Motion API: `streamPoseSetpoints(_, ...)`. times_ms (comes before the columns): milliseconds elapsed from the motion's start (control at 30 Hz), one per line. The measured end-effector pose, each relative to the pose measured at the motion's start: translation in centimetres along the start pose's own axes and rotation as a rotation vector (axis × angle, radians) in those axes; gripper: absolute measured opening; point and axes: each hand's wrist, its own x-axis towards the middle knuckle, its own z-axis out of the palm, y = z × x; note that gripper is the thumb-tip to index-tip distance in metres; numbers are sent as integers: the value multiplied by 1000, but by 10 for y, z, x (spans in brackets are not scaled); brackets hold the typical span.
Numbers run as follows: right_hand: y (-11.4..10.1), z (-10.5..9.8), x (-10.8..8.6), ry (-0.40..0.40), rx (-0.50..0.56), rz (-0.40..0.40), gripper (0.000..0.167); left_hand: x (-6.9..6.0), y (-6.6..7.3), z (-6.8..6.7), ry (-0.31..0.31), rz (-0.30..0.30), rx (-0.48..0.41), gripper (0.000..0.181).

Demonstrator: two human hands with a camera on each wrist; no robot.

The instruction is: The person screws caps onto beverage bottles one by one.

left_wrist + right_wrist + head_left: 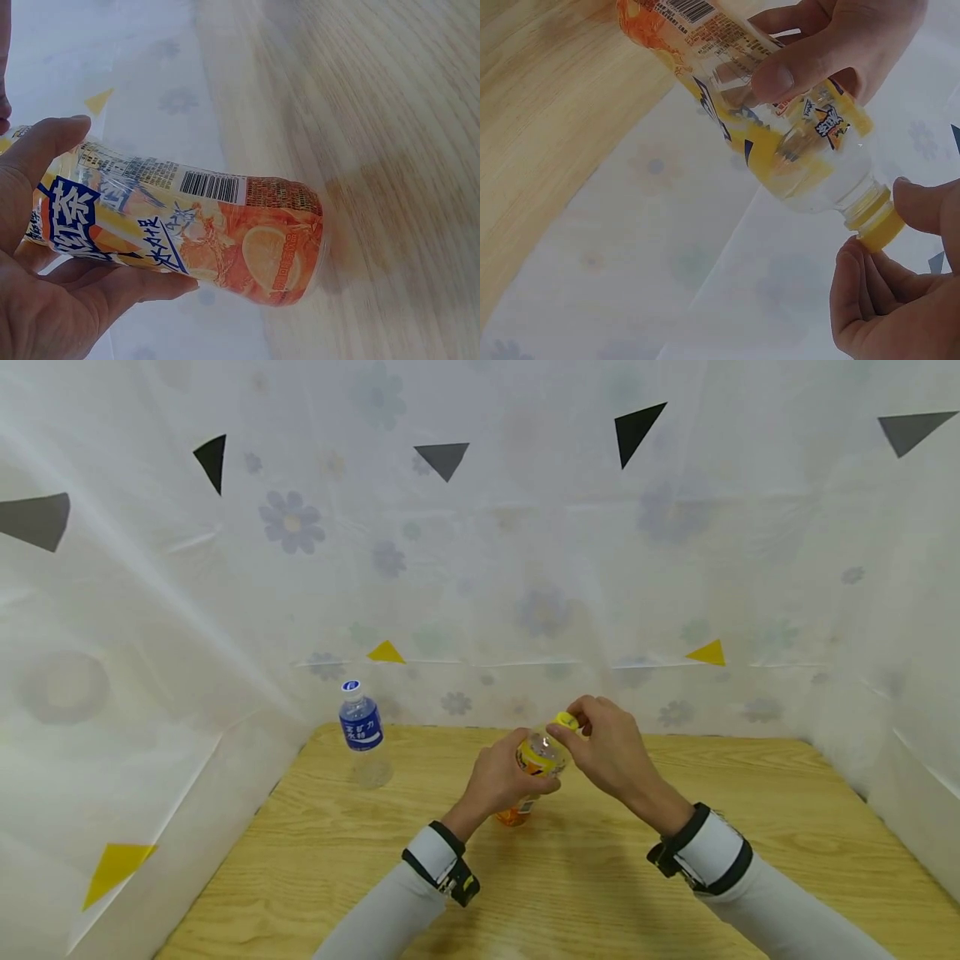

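Note:
A clear plastic drink bottle (543,755) with a yellow and orange label is held tilted over the table, its neck toward the right. My left hand (504,774) grips it round the middle; in the left wrist view the fingers and thumb wrap the labelled bottle (225,225). With thumb and fingertips my right hand (611,747) pinches the yellow cap (566,721). The right wrist view shows this cap (881,227) at the bottle's mouth, beside a yellow ring on the neck. Whether the cap is still threaded on, I cannot tell.
A second clear bottle (362,727) with a blue label and blue-and-white cap stands upright at the back left of the wooden table (337,877). White flowered sheeting (480,568) with black, grey and yellow triangles rises behind the table and along both sides.

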Motion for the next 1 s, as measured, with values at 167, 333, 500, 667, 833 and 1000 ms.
streamPoseSetpoints(167,1,0,-1,-10,14,17,23,1,0,1,1,3,0,62)
streamPoseSetpoints(333,0,-1,-2,-36,29,64,29,1,0,1,4,-5,-2,63)
streamPoseSetpoints(500,-2,-4,-2,-119,29,159,54,1,1,1,0,-10,-8,63)
streamPoseSetpoints(667,-5,-9,-4,-181,11,162,71,0,1,1,1,-5,-3,61)
streamPoseSetpoints(833,-8,-16,-6,-162,2,61,55,0,1,1,-3,2,10,65)
streamPoseSetpoints(1000,-8,-15,-7,-132,16,-1,53,1,0,2,-5,3,-4,65)
